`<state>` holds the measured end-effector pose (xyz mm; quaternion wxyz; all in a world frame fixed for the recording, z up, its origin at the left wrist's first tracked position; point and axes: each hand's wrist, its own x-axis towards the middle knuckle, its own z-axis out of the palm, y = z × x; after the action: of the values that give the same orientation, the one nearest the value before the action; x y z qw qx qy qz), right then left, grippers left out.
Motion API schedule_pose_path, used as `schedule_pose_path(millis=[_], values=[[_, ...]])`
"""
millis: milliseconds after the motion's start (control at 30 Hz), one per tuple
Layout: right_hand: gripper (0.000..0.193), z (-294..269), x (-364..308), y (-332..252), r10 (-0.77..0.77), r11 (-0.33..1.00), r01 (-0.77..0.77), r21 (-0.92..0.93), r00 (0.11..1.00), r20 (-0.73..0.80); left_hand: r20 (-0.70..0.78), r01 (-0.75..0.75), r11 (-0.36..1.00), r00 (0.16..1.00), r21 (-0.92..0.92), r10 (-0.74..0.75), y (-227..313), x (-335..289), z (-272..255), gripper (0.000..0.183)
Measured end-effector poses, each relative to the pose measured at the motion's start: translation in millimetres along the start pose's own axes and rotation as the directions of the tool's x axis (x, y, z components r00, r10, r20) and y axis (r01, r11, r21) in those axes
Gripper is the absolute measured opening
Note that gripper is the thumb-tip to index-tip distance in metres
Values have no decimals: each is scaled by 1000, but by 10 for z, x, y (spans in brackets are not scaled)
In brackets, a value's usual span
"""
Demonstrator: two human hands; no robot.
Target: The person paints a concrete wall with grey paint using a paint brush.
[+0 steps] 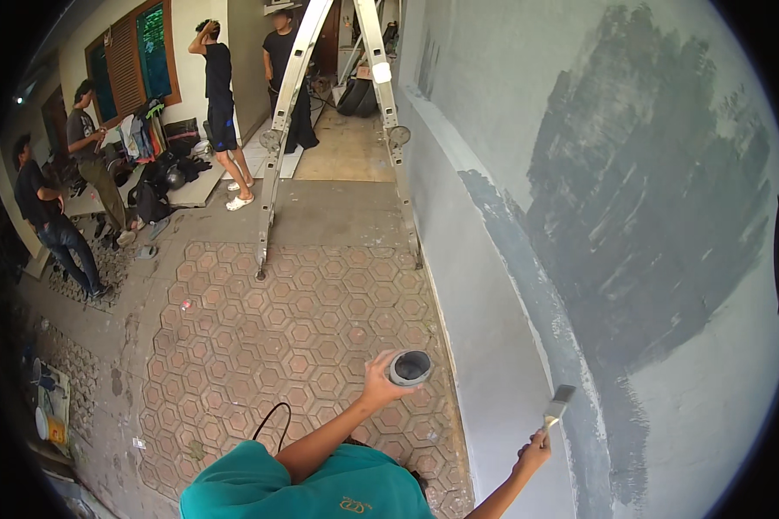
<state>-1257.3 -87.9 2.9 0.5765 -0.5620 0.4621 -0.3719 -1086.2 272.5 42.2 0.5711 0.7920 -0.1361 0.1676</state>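
Note:
My left hand (380,382) is wrapped round a small paint cup (409,368) with grey paint in it, held out over the paving. In my right hand (535,451) is a paintbrush (556,412), gripped by its handle, bristles pointing up. The bristles are dark with paint and lie at the painted ledge of the wall (571,346); whether they touch it I cannot tell. A large dark grey patch (640,199) with streaky brush marks covers part of the wall above the ledge. Below the ledge the wall is a smooth lighter grey.
A metal stepladder (271,186) straddles the paving ahead, close to the wall. Several people stand at the back left, one person (221,95) nearest the ladder. Bags and clothes (151,173) lie by the house. A white and yellow bucket (50,426) stands at the left on hexagonal pavers (260,346).

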Motion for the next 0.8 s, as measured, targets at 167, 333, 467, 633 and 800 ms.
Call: schedule_pose_path(millis=[167, 333, 467, 633, 800], values=[[19, 451, -622, 418, 239, 956, -159, -246, 910, 340, 95, 18, 997, 995, 69, -25, -280, 75, -420, 69], [16, 724, -1007, 684, 1, 928, 190, -320, 859, 513, 50, 139, 988, 989, 64, -143, -543, 53, -851, 69], [20, 997, -1177, 389, -193, 839, 375, -394, 882, 429, 5, 154, 988, 988, 30, -155, -669, 7, -967, 66], [13, 1259, -1365, -146, -277, 839, 453, -303, 833, 479, -17, 131, 983, 991, 132, -130, -466, -35, -960, 65], [13, 1069, -905, -89, -381, 887, 461, -34, 769, 514, 38, 121, 972, 991, 201, -131, -289, -195, -644, 68]])
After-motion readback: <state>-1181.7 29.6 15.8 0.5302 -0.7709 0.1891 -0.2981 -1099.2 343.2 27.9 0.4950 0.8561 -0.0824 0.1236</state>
